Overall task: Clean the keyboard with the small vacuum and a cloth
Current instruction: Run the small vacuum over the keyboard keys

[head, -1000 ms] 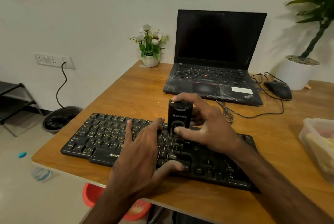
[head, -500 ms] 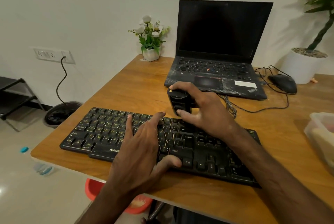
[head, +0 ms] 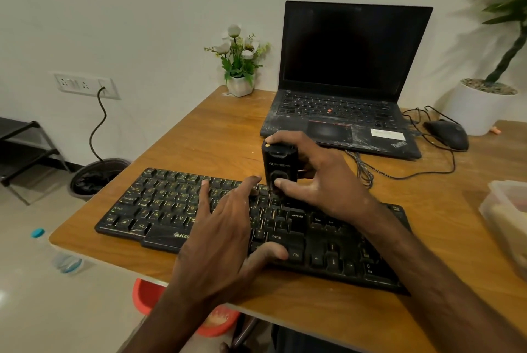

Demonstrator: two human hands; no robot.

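- Right grip [head: 322, 178] is wrapping around the small vacuum [head: 278, 164] and holding it upright, with the thumb pressing low on its front face and the forefinger curling over the top.
- Small vacuum is standing nozzle-down on the upper key rows of the keyboard [head: 159, 204], right of centre and near the laptop [head: 342, 113].
- Left grip [head: 225, 227] is lying flat on the middle keys with fingers spread, holding nothing and seemingly steadying the board on the desk [head: 228, 136].
- Judging by the pale specks showing across the keys, the vacuuming pass is under way and the wiping is not yet beginning; no cloth is plainly showing.
- Next move is calling for sliding the nozzle low along each row while the left grip is pinning the board and clearing out of its path.
- "ThinkPad" is reading on the laptop's palm rest; "ZEBR" on the keyboard's front edge, the rest hiding under the left grip; Enter, Shift and Ctrl on keys; the vacuum's white logo is blurring too much to read.
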